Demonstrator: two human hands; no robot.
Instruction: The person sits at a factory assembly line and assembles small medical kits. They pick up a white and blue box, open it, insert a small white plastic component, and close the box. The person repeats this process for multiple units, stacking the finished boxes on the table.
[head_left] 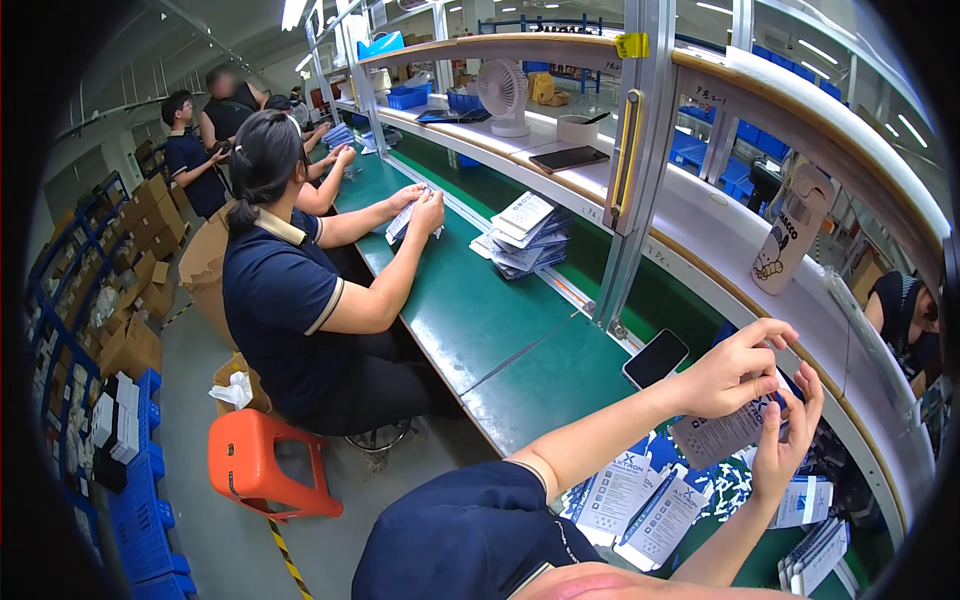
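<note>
Green workbench (560,378) beneath a printed carton (712,438) in the clasp of left grip (733,374) and right grip (786,448)

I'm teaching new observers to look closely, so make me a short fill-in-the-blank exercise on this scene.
1. The left hand and right hand, at a printed carton, wear no gloves: they are ____.
2. The long worktop is coloured ____.
3. The capped bottle stands on a raised ____.

Missing words: bare; green; shelf.
</note>
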